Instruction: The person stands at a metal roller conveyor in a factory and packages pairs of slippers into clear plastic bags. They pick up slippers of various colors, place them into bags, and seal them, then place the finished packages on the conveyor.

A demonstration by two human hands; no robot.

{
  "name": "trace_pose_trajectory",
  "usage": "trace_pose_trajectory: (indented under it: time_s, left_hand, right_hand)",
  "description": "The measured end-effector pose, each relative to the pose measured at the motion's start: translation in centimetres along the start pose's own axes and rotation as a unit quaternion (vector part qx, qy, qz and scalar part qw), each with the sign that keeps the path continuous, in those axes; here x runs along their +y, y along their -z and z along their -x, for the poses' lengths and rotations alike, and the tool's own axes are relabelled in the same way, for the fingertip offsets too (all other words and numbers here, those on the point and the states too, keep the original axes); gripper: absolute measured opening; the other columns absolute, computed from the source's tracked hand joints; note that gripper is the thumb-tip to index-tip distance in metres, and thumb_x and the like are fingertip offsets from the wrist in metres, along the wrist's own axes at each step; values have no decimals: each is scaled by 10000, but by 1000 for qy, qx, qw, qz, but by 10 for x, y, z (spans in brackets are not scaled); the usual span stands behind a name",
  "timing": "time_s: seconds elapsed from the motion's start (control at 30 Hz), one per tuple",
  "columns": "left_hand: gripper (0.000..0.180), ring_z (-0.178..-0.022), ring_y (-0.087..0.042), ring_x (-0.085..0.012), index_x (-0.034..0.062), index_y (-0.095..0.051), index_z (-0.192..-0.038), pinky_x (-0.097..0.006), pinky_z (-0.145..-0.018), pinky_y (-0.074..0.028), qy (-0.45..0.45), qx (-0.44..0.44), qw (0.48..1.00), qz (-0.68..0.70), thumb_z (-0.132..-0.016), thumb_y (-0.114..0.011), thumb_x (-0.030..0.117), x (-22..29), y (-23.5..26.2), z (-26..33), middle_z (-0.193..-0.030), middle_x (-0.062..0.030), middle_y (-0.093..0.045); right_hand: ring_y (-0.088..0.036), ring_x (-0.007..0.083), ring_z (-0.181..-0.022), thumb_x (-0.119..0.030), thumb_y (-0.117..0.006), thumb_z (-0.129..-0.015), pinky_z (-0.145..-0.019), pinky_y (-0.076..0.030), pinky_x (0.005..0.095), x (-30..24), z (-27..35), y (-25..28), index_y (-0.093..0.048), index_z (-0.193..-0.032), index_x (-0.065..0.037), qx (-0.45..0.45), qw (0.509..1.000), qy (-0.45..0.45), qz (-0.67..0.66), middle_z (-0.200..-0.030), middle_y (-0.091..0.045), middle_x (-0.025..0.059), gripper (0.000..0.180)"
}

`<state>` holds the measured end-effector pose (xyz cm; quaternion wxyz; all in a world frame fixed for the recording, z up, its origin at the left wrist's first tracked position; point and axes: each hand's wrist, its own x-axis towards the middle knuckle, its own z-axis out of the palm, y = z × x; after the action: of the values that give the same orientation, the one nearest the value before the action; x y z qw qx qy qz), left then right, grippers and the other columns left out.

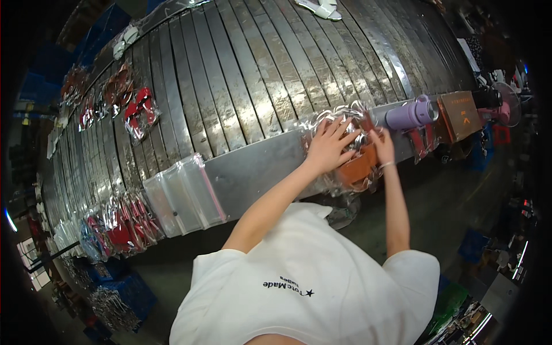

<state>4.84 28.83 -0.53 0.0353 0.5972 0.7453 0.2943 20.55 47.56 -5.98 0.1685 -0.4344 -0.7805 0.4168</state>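
My left hand (332, 147) lies with spread fingers on top of a pile of brown sandals in clear plastic bags (357, 169), on the grey metal ledge (247, 172). At the pile's right side, my right hand (383, 147) has its fingers bent in on the edge of the plastic; they are slightly blurred. Glare on the crinkled film hides part of the sandals. Just right of my right hand lies a purple bottle (407, 114) on its side. A bagged red sandal (422, 142) is below the bottle.
Beyond the ledge runs a slatted metal conveyor (259, 75) with bagged red sandals (141, 114) at left and a white sandal (322, 8) at the far side. Flat clear bags (187, 195) and several bagged red shoes (129, 224) lie left. An orange-brown box (460, 116) stands right.
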Motion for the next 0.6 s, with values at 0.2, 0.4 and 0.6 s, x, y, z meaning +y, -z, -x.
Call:
trace_pose_trajectory:
  time_s: [0.2,0.4,0.6]
  left_hand:
    - [517,-1305,-310,-283,271,-448,-1314,-513,-1065,-195,16,-111,993,42,-823,-524,411,-43,6,16,-1421,-70,-342]
    - [555,-1312,-303,-283,219,-400,-1349,-525,-1054,-195,25,-163,981,97,-839,-520,403,-52,13,2,-1422,-83,-332]
    - [418,-1226,-422,-301,68,-526,-1211,-456,-1015,-310,42,-69,920,384,-823,-577,216,-98,73,-18,-1288,-104,-488]
  right_hand:
    - [-589,289,-1004,-403,-598,-842,-862,-433,352,-45,39,-41,-519,-1189,-86,88,988,-113,53,-1056,-622,147,476]
    - [-393,273,-1238,-216,-697,-784,-1029,-306,380,-68,-94,-14,-377,-1324,8,-41,995,-21,-90,-1365,-396,158,667]
    - [-503,263,-1074,-425,-739,-693,-941,-369,371,-90,-399,-169,-346,-1324,7,73,996,14,-57,-1233,-504,170,860]
